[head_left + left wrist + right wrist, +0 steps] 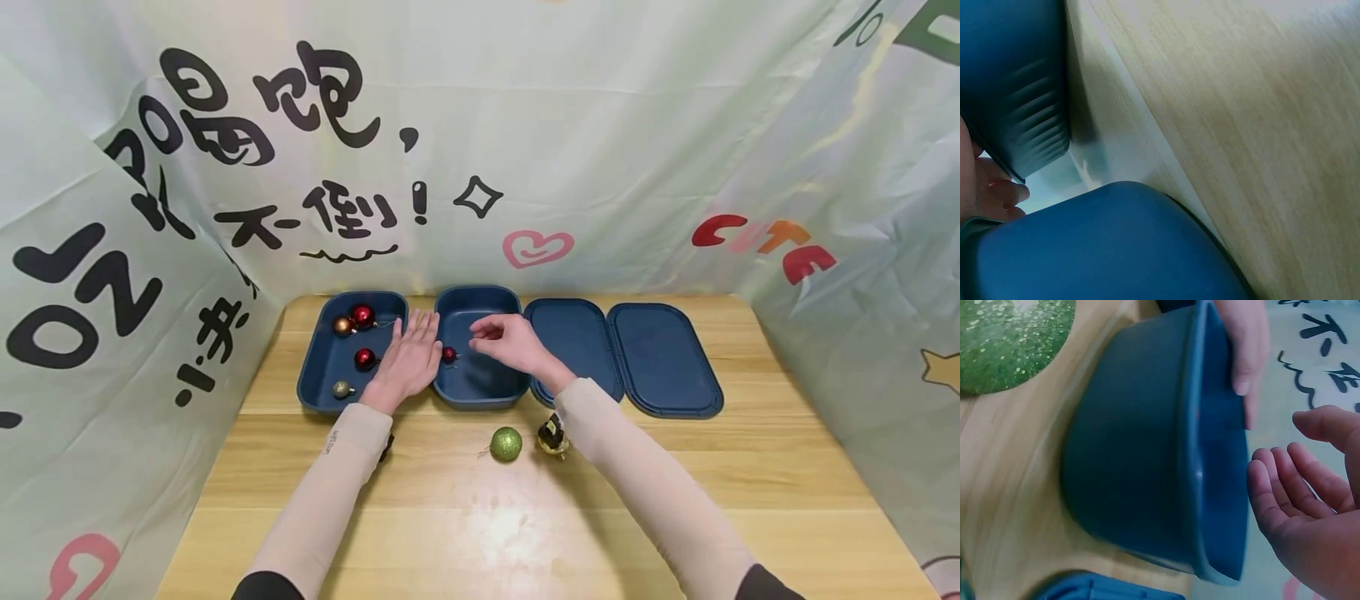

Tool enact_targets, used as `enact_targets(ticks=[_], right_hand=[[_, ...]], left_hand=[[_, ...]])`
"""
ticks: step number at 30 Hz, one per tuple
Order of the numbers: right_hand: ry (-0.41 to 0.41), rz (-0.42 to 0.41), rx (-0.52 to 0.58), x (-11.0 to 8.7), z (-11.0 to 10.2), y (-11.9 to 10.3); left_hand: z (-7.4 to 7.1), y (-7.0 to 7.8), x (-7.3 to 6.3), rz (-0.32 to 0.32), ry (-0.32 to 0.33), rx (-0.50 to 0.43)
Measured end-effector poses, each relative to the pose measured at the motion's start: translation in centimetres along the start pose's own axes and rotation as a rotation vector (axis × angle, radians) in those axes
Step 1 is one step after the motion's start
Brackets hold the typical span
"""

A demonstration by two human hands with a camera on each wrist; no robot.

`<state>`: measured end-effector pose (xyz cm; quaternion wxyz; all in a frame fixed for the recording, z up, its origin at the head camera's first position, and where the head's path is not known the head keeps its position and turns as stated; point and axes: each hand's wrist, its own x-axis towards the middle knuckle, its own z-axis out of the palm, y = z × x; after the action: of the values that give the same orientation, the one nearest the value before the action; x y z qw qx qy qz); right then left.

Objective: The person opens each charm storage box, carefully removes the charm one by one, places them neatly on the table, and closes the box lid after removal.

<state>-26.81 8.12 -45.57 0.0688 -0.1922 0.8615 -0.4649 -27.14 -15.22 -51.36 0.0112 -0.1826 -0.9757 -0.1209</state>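
We see the small red bauble [449,354] lying in the middle box [480,379], against its left wall, with its cap turned toward the box's centre. Being round, it has no long axis to line up with; only the cap gives it a direction. From the fingers [1264,490] of our right hand [513,340], which hang over that box, it lies to the left and a little nearer to us. Those fingers are loosely curved, the thumb well apart from their tips, and the right wrist view shows nothing between them. Our left hand [411,358] is nearer to the red bauble: its fingers are straight, palm down, spanning the gap between the middle box and the left box [318,358], and they seem to rest on the rims. The green bauble [506,444] sits on the surface [450,517] just on our side of the middle box, its hook pointing left. It lies back toward us from the right fingers, so reaching it would, we judge, mean clearing the front rim; the right fingers look the nearer ones. A gold bauble [555,449] lies beside the right sleeve, partly hidden.
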Motion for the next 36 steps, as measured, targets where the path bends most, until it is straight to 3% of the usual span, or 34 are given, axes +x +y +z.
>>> enact_targets(ticks=[15,36], right_hand=[[-0.004,0.125,-0.061,3.0,3.9,1.4],[-0.084,0.161,-0.142,4.1,5.8,2.0]], left_hand=[[0.1,-0.2,0.2,-0.002,0.002,-0.004],[0.0,-0.1,0.1,0.000,-0.004,-0.001]])
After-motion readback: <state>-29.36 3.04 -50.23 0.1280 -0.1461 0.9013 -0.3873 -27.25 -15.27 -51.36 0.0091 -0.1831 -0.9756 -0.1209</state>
